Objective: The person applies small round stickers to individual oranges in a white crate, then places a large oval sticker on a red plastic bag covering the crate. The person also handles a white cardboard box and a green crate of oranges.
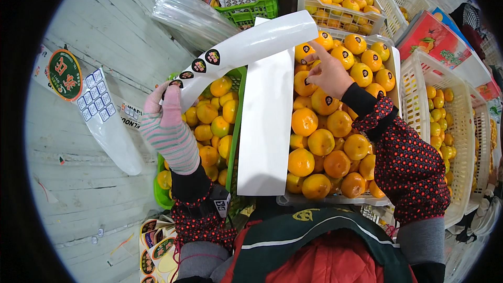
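Note:
My left hand [169,125], in a pink and green striped knit glove, pinches the lower left end of a white sticker sheet [255,45]. Several dark drop-shaped stickers [199,65] remain on the sheet near that hand. The sheet curves up over a white board [261,125]. My bare right hand [328,68] is at an orange in a crate of oranges [321,141], thumb and forefinger bent towards each other; whether a sticker is between them cannot be told. Upper oranges [361,74] bear dark stickers; the lower ones show none.
A green crate [240,106] of oranges stands at left under the sheet. White crates [461,133] of fruit stand at right, another [342,19] behind. Clear plastic sleeves [192,15] lie at upper left. More sticker sheets [114,129] lie on the left surface; printed cartons [440,43] are at upper right.

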`<action>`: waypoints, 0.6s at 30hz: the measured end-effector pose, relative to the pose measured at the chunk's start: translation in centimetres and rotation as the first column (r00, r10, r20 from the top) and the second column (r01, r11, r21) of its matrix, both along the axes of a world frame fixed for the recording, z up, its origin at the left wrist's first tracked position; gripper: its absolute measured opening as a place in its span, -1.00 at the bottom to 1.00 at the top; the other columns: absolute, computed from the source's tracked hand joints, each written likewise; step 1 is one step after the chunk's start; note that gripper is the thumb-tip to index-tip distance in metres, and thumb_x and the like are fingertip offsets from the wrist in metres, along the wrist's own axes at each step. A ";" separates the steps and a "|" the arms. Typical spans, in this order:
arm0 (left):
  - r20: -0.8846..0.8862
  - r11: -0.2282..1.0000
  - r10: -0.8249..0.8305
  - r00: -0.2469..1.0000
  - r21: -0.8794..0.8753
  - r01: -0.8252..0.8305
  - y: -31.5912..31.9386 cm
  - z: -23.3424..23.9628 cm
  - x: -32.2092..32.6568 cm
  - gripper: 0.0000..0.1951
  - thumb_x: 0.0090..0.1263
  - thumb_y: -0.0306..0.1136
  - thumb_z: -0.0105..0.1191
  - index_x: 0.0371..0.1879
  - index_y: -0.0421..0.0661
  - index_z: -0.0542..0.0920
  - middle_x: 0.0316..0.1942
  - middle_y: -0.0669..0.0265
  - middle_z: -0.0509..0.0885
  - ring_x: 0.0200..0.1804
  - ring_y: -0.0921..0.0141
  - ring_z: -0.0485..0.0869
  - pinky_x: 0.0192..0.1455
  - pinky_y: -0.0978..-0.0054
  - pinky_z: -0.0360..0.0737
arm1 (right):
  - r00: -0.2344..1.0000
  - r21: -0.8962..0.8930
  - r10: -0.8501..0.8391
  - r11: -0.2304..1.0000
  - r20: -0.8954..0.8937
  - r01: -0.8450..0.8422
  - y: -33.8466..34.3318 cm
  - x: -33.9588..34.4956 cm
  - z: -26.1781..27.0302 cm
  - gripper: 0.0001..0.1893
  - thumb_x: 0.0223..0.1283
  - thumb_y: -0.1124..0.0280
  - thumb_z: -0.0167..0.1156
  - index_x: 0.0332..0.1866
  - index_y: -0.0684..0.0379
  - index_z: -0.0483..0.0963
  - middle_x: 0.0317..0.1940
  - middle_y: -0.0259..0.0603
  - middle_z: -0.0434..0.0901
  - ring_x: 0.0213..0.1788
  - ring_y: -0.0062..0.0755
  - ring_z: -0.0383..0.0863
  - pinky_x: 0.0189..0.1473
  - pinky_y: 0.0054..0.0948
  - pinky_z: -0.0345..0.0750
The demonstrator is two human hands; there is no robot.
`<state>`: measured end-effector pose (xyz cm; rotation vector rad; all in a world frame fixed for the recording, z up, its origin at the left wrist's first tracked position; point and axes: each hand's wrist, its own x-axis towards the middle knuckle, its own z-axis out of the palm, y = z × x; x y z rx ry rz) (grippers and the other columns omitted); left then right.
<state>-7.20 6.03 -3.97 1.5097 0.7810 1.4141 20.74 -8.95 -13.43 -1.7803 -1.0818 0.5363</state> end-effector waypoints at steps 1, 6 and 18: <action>0.017 1.000 -0.018 1.000 -0.015 0.018 -0.2 0.1 -0.1 -0.74 0.35 -0.35 0.21 -0.13 -0.30 0.64 -0.26 0.19 0.69 -0.31 0.34 0.69 -0.27 0.46 0.67 | 0.997 -0.026 0.012 1.000 0.075 -0.010 0.0 0.1 0.0 -0.12 -0.02 0.74 0.23 0.51 0.15 0.10 -0.01 -0.06 0.57 -0.30 -0.39 0.67 -0.14 -0.47 0.63; 0.041 1.000 0.009 0.999 -0.023 -0.008 -1.5 0.3 -0.8 -0.74 0.35 -0.37 0.22 -0.12 -0.32 0.64 -0.26 0.19 0.69 -0.30 0.36 0.69 -0.27 0.46 0.69 | 0.894 -0.070 0.057 0.997 0.444 -0.029 1.1 -0.7 -1.0 -0.23 0.05 0.69 0.13 0.46 0.13 0.15 0.09 0.09 0.52 0.00 0.12 0.58 0.03 -0.19 0.58; -0.002 0.999 0.038 0.999 -0.010 -0.038 -1.9 0.2 -2.7 -0.71 0.36 -0.34 0.20 -0.09 -0.33 0.62 -0.24 0.17 0.69 -0.27 0.30 0.71 -0.27 0.42 0.71 | 0.987 -0.183 0.161 0.970 -0.024 -0.163 -5.6 -4.6 1.3 -0.21 -0.04 0.61 0.31 0.39 0.31 0.18 -0.46 -0.16 0.70 -0.36 -0.18 0.72 -0.23 -0.38 0.62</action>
